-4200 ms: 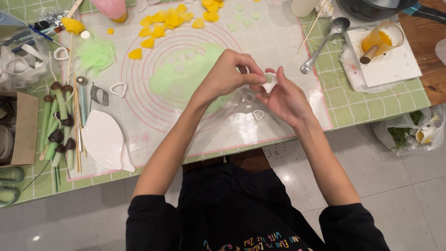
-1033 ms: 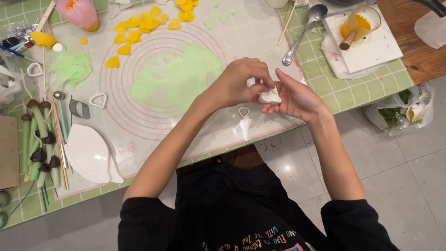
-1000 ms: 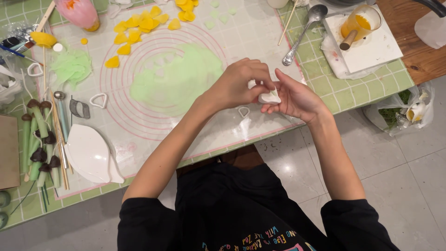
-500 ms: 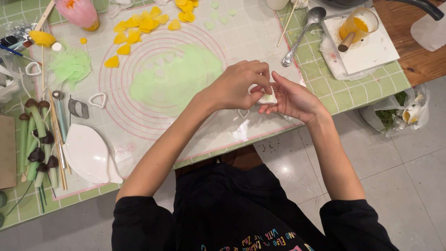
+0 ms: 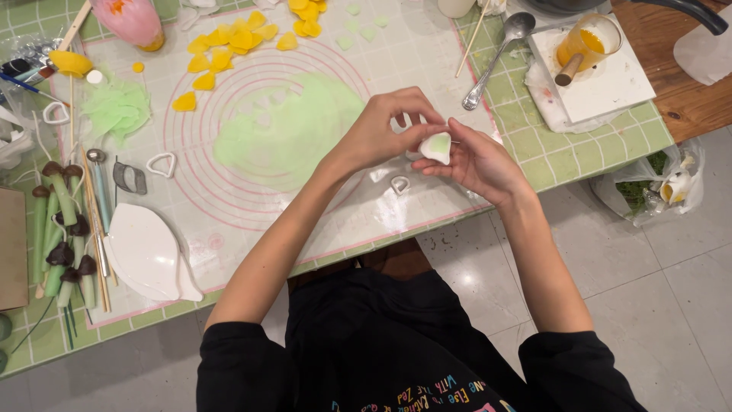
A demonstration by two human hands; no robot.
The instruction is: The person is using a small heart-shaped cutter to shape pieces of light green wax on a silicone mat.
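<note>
My left hand (image 5: 387, 130) and my right hand (image 5: 474, 162) meet over the near right part of a translucent work mat (image 5: 229, 214). Together they pinch a small white petal-shaped mould (image 5: 437, 147) with a pale green piece pressed in it. My left fingers grip its top edge; my right fingers cup it from below. A rolled-out sheet of light green paste (image 5: 286, 130) lies on the mat just left of my hands. A small teardrop cutter (image 5: 399, 184) sits on the mat under them.
Yellow petals (image 5: 229, 42) lie at the mat's far side, green petals (image 5: 116, 107) at far left. A white leaf-shaped mould (image 5: 149, 255), cutters (image 5: 160, 164) and green stems (image 5: 61, 229) are at left. A spoon (image 5: 496, 53) and an orange cup (image 5: 585, 44) stand at right.
My hands stayed together over the mat while the view shifted slightly. The white mould has turned, so its green-filled face shows between my fingers.
</note>
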